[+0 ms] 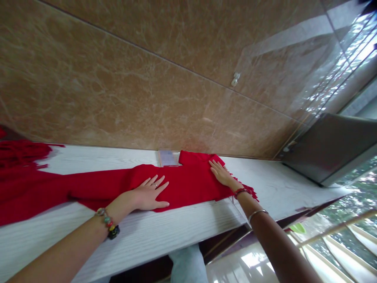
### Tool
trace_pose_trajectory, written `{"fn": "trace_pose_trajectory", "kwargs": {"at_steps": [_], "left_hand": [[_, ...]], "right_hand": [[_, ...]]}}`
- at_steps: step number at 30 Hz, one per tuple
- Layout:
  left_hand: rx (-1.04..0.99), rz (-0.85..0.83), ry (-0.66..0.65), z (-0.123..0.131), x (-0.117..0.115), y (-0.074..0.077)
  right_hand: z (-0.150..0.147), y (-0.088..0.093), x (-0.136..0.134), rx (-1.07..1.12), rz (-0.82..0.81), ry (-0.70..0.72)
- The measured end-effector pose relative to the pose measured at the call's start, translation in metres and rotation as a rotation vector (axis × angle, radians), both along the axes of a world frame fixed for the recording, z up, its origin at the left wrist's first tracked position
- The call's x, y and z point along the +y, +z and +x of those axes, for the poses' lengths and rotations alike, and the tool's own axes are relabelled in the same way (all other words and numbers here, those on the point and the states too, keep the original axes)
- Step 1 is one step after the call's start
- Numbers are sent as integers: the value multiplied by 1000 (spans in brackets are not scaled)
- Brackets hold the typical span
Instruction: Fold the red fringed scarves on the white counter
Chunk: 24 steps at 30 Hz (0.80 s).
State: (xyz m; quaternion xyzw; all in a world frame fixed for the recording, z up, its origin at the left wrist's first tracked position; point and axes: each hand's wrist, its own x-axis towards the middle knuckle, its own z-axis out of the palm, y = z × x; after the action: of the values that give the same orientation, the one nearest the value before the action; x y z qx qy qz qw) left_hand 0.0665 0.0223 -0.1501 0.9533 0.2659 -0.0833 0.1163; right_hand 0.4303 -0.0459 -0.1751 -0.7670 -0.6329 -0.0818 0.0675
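Observation:
A long red scarf (188, 182) with fringed ends lies stretched along the white counter. My left hand (149, 193) rests flat on its middle part, fingers spread. Near the right fringed end, my right hand (220, 173) presses flat on the cloth, its fingers stretched out. A narrow part of the scarf sticks out toward the wall beside my right hand. Toward the left the cloth narrows into a bunched stretch and then widens again. Part of the right fringe is covered by my right wrist.
A small clear box (168, 158) sits against the brown tiled wall (132, 86), just behind the scarf. More red fringed cloth (20, 153) is heaped at the far left. A large dark grey appliance (330, 149) stands on the white counter (271, 181) at the right, near windows.

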Motion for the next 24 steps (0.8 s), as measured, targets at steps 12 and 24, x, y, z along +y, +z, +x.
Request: {"fn": "trace_pose_trajectory", "kwargs": {"at_steps": [12,24], "left_hand": [[-16,8,-11,1,3,-4],[6,27,-1,2,2,-2]], "right_hand": [[-23,26,-19,-45,66,103],[7,10,-53,-87,-76,60]]}}
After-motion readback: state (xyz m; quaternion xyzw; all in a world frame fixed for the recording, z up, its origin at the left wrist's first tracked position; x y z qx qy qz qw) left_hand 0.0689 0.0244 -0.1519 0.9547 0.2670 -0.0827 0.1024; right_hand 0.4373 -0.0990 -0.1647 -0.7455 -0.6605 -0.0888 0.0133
